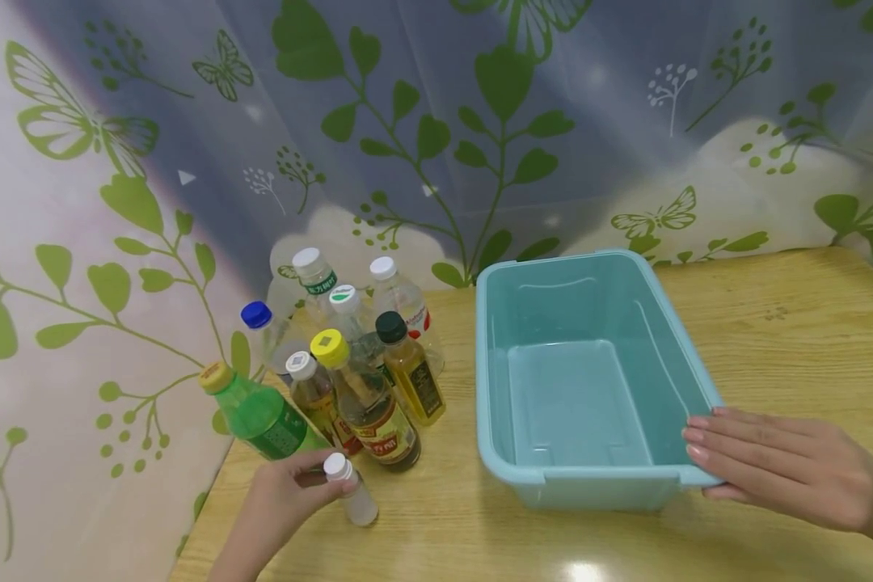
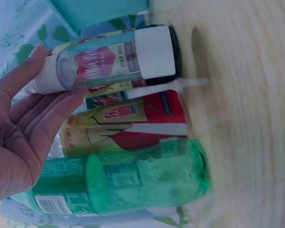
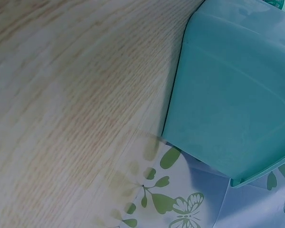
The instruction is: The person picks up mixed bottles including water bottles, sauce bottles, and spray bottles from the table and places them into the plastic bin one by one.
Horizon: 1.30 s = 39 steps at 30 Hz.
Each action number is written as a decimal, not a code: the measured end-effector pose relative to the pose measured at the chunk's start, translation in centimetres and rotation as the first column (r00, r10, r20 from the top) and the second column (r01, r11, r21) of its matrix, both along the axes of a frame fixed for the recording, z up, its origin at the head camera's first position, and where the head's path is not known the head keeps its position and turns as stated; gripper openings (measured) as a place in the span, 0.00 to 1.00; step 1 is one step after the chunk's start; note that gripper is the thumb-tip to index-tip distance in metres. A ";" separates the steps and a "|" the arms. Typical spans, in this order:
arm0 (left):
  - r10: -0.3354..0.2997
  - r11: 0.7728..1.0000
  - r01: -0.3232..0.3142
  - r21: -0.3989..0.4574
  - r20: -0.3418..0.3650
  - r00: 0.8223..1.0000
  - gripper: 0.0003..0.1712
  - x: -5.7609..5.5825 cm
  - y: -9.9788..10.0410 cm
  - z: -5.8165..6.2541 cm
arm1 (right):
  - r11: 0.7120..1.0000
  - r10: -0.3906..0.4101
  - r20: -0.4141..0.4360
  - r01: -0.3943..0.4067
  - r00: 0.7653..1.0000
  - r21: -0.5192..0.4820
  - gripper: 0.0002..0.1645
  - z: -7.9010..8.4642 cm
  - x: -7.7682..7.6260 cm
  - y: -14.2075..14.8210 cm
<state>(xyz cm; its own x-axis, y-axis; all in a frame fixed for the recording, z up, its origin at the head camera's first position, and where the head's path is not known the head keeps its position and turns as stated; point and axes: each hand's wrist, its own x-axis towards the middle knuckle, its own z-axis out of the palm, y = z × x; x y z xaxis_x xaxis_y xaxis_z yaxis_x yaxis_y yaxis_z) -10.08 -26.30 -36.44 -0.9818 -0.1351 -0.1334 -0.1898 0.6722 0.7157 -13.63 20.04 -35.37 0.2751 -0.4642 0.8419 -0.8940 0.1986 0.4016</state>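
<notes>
My left hand (image 1: 291,497) pinches a small bottle (image 1: 360,503) near its white cap, between thumb and fingers. In the left wrist view the small bottle (image 2: 102,61) shows a pink-and-white label and a white band at its base, which is off the table. Behind that hand stand a green soda bottle (image 1: 265,420) and a dark sauce bottle (image 1: 374,416) with a yellow cap. My right hand (image 1: 793,465) rests with straight fingers on the near right corner of a teal plastic tub (image 1: 589,477). The right wrist view shows only the tub's outer wall (image 3: 232,95), not the hand.
More bottles crowd the left side: a blue-capped one (image 1: 269,331), a dark-capped oil bottle (image 1: 416,376), a white-capped brown one (image 1: 320,400) and several clear ones at the back. A patterned curtain (image 1: 422,145) hangs behind the wooden table (image 1: 793,323).
</notes>
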 end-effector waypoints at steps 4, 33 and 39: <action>-0.076 0.995 0.075 0.062 0.023 0.997 0.26 0.5 0.2 0.6 | 1.000 -0.006 0.010 0.006 1.000 0.005 0.20 0.0 0.1 0.0; -0.239 0.906 0.289 0.310 -0.190 0.952 0.25 1.5 3.4 6.6 | 1.000 0.008 -0.020 -0.009 1.000 -0.029 0.19 -0.2 0.1 -0.2; -0.339 0.861 0.419 0.288 -0.288 0.895 0.24 0.6 4.5 7.9 | 0.999 0.044 -0.015 -0.044 0.999 -0.024 0.19 -0.6 -0.3 0.2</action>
<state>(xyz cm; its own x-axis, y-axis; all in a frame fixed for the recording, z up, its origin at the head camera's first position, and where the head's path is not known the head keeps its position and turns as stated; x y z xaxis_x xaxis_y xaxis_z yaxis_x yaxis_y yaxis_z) -9.49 -21.79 -28.58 -0.9559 0.2671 0.1224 0.2196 0.3725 0.9017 -13.94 20.29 -35.99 0.3072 -0.4312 0.8484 -0.8962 0.1688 0.4103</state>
